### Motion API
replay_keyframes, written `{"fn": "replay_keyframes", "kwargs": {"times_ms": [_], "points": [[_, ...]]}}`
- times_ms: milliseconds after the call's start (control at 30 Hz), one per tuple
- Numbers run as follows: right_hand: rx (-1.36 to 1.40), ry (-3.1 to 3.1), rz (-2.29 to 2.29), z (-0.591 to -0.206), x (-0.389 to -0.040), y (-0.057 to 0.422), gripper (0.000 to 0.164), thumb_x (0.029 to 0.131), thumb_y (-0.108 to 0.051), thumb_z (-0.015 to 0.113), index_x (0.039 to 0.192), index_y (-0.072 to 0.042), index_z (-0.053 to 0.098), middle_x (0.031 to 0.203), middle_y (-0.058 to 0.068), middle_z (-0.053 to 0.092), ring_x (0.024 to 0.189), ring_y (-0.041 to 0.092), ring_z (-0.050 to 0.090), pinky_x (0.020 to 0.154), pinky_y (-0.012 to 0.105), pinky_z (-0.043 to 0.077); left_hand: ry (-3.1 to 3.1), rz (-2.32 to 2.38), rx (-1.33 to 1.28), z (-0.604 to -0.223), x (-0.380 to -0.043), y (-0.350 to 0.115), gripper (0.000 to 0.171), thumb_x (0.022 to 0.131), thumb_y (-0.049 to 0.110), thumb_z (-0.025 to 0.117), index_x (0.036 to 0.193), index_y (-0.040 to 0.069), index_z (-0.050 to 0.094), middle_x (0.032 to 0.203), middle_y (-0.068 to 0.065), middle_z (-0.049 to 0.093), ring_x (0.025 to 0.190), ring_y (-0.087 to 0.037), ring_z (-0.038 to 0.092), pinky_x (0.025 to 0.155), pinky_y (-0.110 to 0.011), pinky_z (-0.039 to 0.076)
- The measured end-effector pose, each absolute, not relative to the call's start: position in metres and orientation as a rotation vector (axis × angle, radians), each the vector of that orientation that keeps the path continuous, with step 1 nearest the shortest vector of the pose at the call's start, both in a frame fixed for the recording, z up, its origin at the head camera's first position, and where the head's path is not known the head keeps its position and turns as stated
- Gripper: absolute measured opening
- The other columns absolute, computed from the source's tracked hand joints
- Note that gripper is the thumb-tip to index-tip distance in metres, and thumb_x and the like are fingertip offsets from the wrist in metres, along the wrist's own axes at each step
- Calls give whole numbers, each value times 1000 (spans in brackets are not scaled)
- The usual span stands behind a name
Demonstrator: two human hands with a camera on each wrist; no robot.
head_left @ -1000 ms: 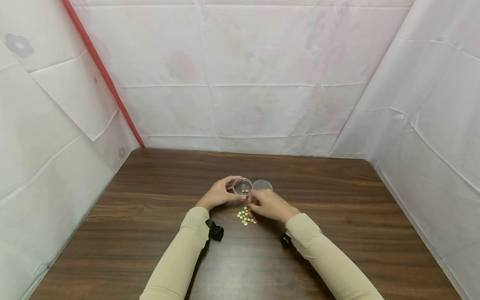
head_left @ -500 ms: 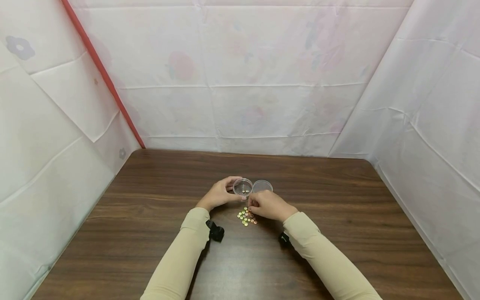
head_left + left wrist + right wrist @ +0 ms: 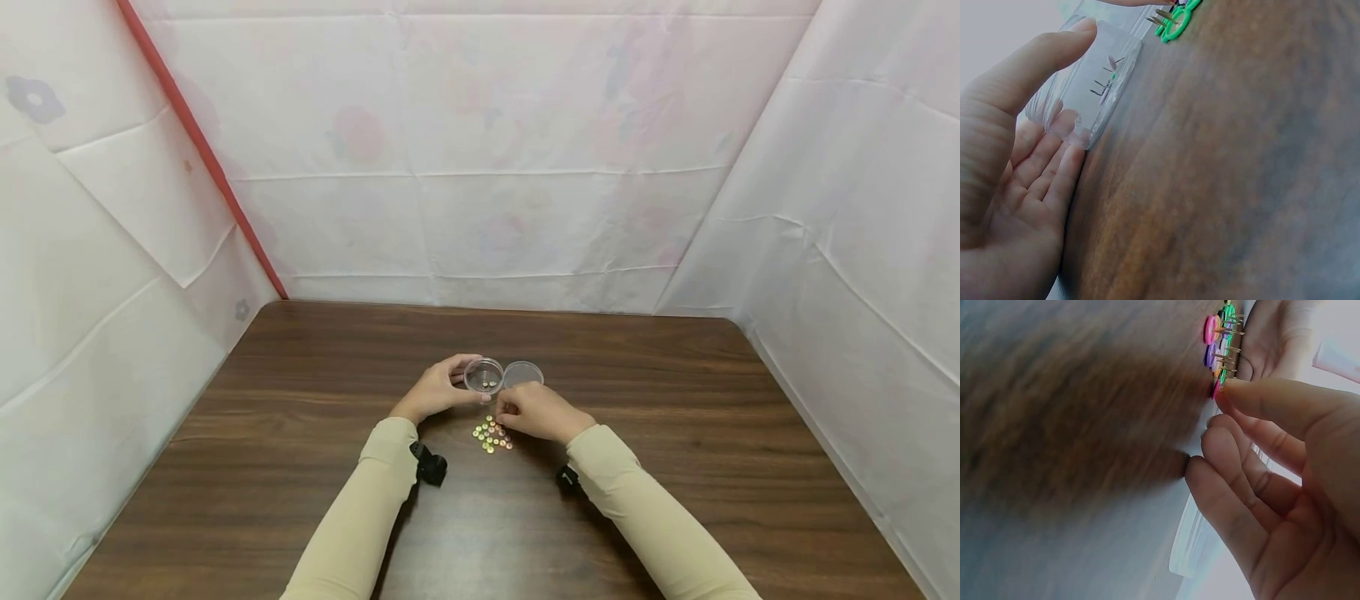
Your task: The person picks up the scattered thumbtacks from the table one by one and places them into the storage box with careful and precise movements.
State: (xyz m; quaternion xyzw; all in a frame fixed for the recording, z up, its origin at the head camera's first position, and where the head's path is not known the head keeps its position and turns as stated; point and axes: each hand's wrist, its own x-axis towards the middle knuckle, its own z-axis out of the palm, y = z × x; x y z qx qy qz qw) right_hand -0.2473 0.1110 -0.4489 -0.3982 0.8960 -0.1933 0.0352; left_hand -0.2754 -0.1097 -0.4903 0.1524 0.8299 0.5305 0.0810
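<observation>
My left hand (image 3: 435,392) grips a clear round plastic box (image 3: 483,375), thumb on the near side and fingers round the far side. A few thumbtacks (image 3: 1112,62) lie inside it, seen through the wall in the left wrist view. Just in front, several flat-headed thumbtacks (image 3: 490,450) lie in a loose cluster on the table, points up. My right hand (image 3: 543,412) is at the cluster's right side. Its thumb and forefinger pinch a pink thumbtack (image 3: 1217,389) at the cluster's edge; the thumb partly hides it. The tack heads are pink, purple, orange and green in the right wrist view.
A clear round lid (image 3: 523,372) lies right of the box, partly behind my right hand. Brown wood-grain table (image 3: 300,467) lies all around, bounded by white patterned cloth (image 3: 525,208) at the back and sides. Black wrist cameras (image 3: 431,468) hang under the sleeves.
Very little differs. My right hand's fingers stay at the cluster with a slight shift, while the left hand keeps its hold on the box. The whole head view drifts slightly.
</observation>
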Motion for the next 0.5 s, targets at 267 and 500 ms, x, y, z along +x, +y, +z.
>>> {"fn": "replay_keyframes", "kwargs": {"times_ms": [267, 500], "points": [[-1212, 2747, -588, -449, -249, 112, 12, 86, -14, 65, 76, -20, 64, 67, -11, 55, 60, 3, 48, 55, 23, 46, 2460, 1593, 444, -487, -274, -109, 76, 65, 39, 84, 132, 27, 50, 128, 1, 53, 115, -18, 49, 99, -46, 44], [-1181, 2711, -626, -449, -250, 113, 10, 88, -14, 63, 78, -17, 65, 69, -10, 58, 59, 2, 48, 55, 22, 46, 2434, 1580, 478, -460, -258, -106, 74, 73, 26, 81, 137, 12, 46, 134, -14, 49, 119, -30, 46, 100, -50, 41]]}}
